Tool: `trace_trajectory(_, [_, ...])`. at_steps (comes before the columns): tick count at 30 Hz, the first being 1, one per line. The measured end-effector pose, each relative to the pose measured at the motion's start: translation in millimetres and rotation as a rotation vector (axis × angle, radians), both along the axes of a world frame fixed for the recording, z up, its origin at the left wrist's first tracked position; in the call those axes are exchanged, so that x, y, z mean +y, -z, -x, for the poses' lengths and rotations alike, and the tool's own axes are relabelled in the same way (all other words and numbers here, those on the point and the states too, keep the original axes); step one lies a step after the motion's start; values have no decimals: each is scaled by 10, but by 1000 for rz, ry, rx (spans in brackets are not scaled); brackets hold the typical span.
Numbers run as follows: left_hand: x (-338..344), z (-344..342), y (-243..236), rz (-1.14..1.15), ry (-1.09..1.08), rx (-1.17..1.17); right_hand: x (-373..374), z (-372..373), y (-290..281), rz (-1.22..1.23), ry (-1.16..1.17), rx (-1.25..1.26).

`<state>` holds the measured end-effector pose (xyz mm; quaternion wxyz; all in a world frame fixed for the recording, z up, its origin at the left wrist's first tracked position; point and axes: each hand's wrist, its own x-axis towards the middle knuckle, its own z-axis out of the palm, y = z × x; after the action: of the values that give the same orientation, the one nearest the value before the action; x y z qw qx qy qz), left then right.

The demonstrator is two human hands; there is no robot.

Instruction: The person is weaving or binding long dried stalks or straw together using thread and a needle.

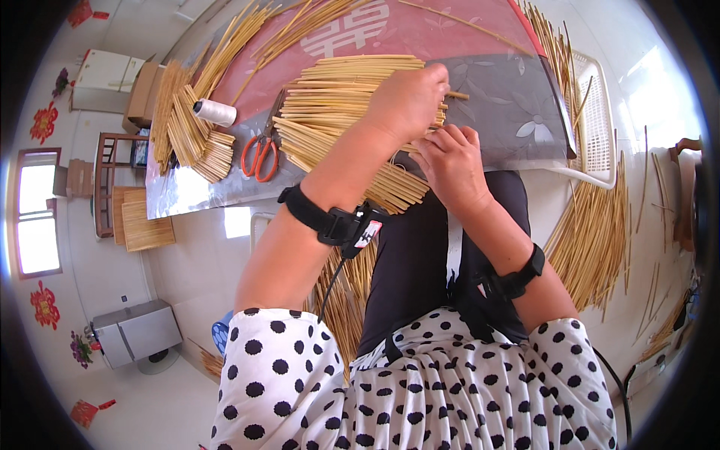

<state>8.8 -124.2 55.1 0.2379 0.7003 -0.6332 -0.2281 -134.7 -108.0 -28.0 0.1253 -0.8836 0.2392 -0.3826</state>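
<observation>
A mat of straw stalks [337, 90], laid side by side in a fan, lies on the table near its front edge. My left hand [409, 103] is closed over the mat's right edge, and its fingertips are turned away. One stalk's end [459, 95] pokes out to the right of that hand. Just below it, my right hand [454, 165] has its fingers pinched together at the mat's lower right. What either hand grips is hidden or too fine to make out. Scissors [260, 156] with orange handles lie left of the mat, beside a spool of white thread [215, 112].
Bundled stalks [196, 139] lie at the table's left end, with loose stalks [236, 41] behind. A white plastic basket [598, 112] stands right of the table. Stalk piles lie on the floor at right [596, 240] and beside my left leg [345, 289].
</observation>
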Motion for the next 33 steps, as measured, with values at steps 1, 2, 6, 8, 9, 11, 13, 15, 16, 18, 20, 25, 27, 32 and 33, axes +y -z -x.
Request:
trace_trajectory(1, [-5, -2, -70, 0, 3, 0, 1, -1, 5, -2, 5, -14])
trace_trajectory(2, [5, -21, -168, -95, -26, 103, 6, -2, 7, -5, 8, -29])
trace_trajectory(6, [32, 0, -338, -156, -117, 471, 18, 26, -56, -8, -9, -19])
trace_trajectory(8, [-46, -13, -342, -61, -124, 585, 24, 51, -66, 15, -68, -17])
trace_trajectory(9, [-94, -20, -345, 32, -129, 697, 32, 58, -76, 16, -69, -16])
trace_trajectory(11, [-176, -2, -399, 120, -127, 719, 50, 86, -118, 42, -56, 39])
trace_trajectory(13, [-264, -37, -412, 207, -123, 741, 77, 133, -184, 53, -9, 76])
trace_trajectory(15, [-316, -171, -324, 83, 2, 917, 154, 150, -218, 64, 29, 108])
trace_trajectory(16, [-322, -194, -282, 88, -1, 917, 209, 155, -221, 54, 45, 163])
trace_trajectory(18, [-335, -211, -199, 150, -33, 823, 269, 126, -232, 50, 53, 215])
trace_trajectory(20, [-311, -55, -270, 215, -59, 808, 265, 168, -217, 28, 83, 306])
trace_trajectory(25, [-121, -265, -366, 220, 99, -16, 186, 216, -347, 12, 103, 182])
trace_trajectory(27, [106, -398, -403, 368, 64, -287, 51, 295, -349, 27, 182, 97])
trace_trajectory(32, [844, -635, -304, 326, -130, -680, -347, 399, -338, -14, 209, 83])
trace_trajectory(33, [981, -749, -151, 330, -19, -709, -400, 368, -370, -28, 173, 87])
